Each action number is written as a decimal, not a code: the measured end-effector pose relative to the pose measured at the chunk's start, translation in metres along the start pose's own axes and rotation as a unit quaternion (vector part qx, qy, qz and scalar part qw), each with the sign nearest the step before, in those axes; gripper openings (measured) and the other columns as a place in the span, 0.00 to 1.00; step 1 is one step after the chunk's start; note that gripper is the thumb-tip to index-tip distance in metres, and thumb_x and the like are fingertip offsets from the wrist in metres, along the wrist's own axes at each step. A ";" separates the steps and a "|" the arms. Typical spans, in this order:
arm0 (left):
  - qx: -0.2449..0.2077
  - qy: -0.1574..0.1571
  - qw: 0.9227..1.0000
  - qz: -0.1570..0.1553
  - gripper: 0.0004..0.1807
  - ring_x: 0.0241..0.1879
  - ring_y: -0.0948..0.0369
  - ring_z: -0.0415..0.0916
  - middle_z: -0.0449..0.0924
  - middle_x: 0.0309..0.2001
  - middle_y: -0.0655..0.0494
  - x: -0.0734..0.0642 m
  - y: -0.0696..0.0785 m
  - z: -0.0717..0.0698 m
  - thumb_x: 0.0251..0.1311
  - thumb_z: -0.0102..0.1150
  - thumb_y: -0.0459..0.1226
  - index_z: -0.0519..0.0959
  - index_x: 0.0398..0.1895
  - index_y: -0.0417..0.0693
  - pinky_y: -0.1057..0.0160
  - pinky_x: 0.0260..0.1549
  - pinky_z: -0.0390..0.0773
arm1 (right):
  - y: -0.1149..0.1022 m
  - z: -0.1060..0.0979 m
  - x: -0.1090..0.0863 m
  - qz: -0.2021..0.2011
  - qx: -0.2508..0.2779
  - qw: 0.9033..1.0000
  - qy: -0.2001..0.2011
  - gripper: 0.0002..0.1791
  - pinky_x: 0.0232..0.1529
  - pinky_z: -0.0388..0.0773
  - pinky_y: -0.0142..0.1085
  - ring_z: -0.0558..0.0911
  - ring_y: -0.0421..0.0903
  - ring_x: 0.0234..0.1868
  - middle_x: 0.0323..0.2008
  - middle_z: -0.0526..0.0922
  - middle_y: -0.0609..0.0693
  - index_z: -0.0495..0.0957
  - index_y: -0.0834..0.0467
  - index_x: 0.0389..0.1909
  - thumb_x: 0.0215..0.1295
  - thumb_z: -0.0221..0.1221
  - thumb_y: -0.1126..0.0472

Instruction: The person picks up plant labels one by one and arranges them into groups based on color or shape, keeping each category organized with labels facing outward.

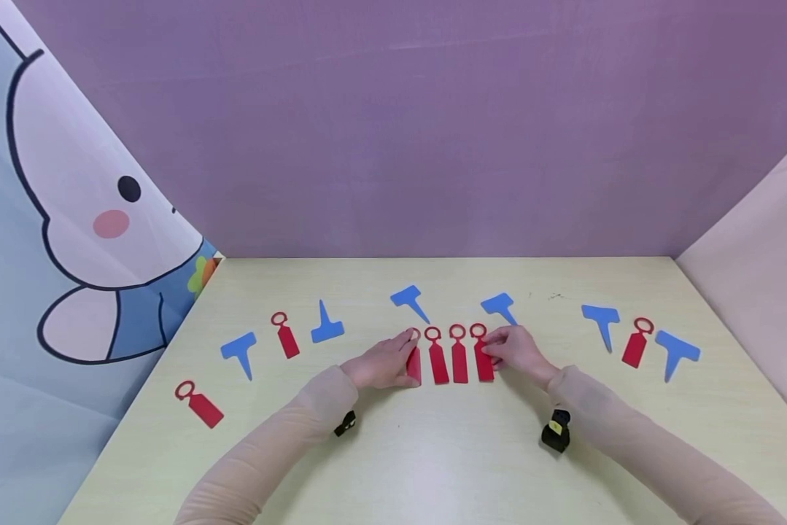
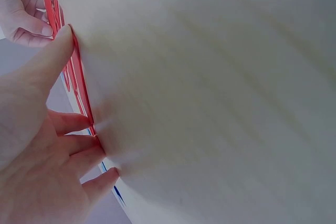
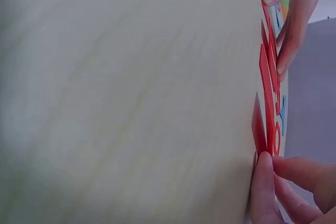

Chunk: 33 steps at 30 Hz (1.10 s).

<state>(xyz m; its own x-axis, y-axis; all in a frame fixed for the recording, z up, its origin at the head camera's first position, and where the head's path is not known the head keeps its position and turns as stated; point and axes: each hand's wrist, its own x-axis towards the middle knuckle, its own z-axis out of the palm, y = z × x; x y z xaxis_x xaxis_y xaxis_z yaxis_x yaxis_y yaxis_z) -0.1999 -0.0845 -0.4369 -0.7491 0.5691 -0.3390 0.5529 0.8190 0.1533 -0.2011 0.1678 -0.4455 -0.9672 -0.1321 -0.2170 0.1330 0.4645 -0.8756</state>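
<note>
Four red tags with ring tops stand in a row at the middle of the table. My left hand (image 1: 385,362) is at the leftmost red tag (image 1: 414,367), its thumb (image 2: 64,45) at the tag's lower end and its fingers by the ring end, partly covering it. At the other end of the row, my right hand (image 1: 516,350) pinches the right edge of the rightmost red tag (image 1: 482,364) between thumb and fingers. Between them lie two more tags, a left one (image 1: 437,364) and a right one (image 1: 459,363).
Behind the row lie two blue T-shaped labels, one left (image 1: 408,297) and one right (image 1: 498,303). More blue labels and red tags are scattered at the left, including a near tag (image 1: 206,410), and at the right, including a tag (image 1: 634,350). A purple backdrop (image 1: 432,146) borders the table's far edge.
</note>
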 end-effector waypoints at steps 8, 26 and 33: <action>-0.001 0.002 1.000 0.003 0.46 0.67 0.55 0.40 0.42 0.69 0.48 -0.001 0.001 -0.001 0.53 0.53 0.55 0.46 0.68 0.41 0.59 0.62 0.54 | 0.001 0.002 0.002 0.016 -0.016 1.000 0.000 0.11 0.21 0.77 0.33 0.73 0.43 0.17 0.19 0.76 0.54 0.74 0.72 0.39 0.56 0.56 0.70; -0.006 0.001 1.000 0.005 0.46 0.67 0.55 0.40 0.42 0.69 0.48 -0.001 0.001 -0.001 0.53 0.53 0.55 0.46 0.68 0.41 0.59 0.62 0.54 | -0.001 -0.005 0.000 0.012 -0.021 0.999 -0.025 0.11 0.25 0.79 0.35 0.76 0.43 0.21 0.27 0.78 0.57 0.73 0.72 0.40 0.58 0.54 0.69; -0.003 0.001 1.000 0.003 0.46 0.67 0.55 0.40 0.42 0.69 0.48 -0.002 0.001 -0.001 0.53 0.53 0.55 0.46 0.68 0.41 0.59 0.62 0.54 | -0.004 -0.011 -0.004 0.011 -0.037 0.999 -0.030 0.12 0.28 0.78 0.35 0.77 0.43 0.23 0.31 0.78 0.57 0.74 0.71 0.42 0.59 0.53 0.67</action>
<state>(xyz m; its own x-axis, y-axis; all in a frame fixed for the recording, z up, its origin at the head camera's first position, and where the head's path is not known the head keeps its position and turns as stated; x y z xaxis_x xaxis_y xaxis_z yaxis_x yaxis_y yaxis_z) -0.1983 -0.0846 -0.4356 -0.7463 0.5749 -0.3354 0.5560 0.8155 0.1607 -0.2003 0.1758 -0.4368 -0.9491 -0.1728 -0.2634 0.1355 0.5308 -0.8366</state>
